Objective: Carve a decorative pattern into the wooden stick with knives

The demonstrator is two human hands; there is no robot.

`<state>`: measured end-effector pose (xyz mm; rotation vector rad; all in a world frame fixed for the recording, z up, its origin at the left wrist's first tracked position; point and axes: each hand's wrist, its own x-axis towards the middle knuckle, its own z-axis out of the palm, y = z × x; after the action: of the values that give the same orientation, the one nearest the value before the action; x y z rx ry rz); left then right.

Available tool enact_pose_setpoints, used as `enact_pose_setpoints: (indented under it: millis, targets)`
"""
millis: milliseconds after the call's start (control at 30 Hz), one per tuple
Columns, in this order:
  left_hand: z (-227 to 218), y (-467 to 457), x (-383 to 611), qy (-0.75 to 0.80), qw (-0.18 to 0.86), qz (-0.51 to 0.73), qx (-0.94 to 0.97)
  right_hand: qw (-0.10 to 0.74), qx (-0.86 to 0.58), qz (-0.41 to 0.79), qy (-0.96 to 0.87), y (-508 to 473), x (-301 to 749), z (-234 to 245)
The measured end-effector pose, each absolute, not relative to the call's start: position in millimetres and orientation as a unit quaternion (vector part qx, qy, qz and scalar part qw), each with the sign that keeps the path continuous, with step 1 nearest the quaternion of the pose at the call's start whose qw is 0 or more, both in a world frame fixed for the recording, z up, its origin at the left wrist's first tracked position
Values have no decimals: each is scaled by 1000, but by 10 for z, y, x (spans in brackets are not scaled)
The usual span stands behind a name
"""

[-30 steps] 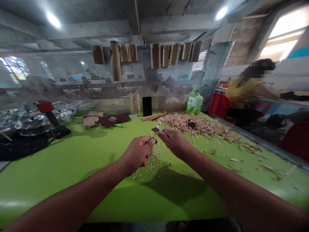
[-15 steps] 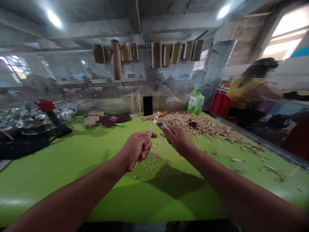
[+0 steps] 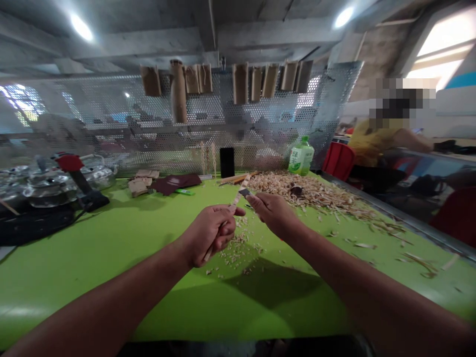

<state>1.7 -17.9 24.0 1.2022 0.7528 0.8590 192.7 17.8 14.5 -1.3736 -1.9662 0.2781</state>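
Note:
My left hand (image 3: 210, 235) is closed around a thin carved wooden stick (image 3: 237, 199), whose pale end rises past my thumb and whose lower end shows below my fist. My right hand (image 3: 273, 213) pinches a small dark blade (image 3: 244, 192) between its fingers, and the blade sits at the stick's upper part. A loose scatter of wood shavings (image 3: 236, 250) lies on the green table (image 3: 92, 282) beneath my hands. A larger pile of shavings (image 3: 301, 194) lies beyond my right hand.
Clear glassware (image 3: 48, 186) and a red-topped tool (image 3: 70, 163) stand at the left. Papers and a dark booklet (image 3: 174, 184) lie ahead. A green-labelled bottle (image 3: 301, 156) stands by a perforated metal screen (image 3: 111, 106). A co-worker in yellow (image 3: 379, 136) sits at the right.
Since one second ago, my hands have moved slightly apart and the stick shows more of its length. It now leans further right, and the blade sits higher on it.

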Motion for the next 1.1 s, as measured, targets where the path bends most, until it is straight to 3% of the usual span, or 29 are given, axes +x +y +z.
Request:
enact_pose_setpoints:
  millis: [267, 633, 800, 1000, 1100]
  targets:
    - [205, -199, 58, 386, 580, 386, 604, 331, -545, 60, -768, 101, 1845, 158]
    - [267, -197, 40, 326, 694, 392, 508, 365, -546, 64, -752, 155, 1896, 159]
    - [244, -204, 52, 317, 710, 388, 495, 358, -527, 105, -764, 136, 1870, 150]
    - [196, -228, 90, 360, 623, 394, 571, 360, -514, 133, -767, 135, 1857, 108]
    - [186, -222, 106, 366, 610, 398, 579, 368, -500, 206, -756, 146, 1833, 87]
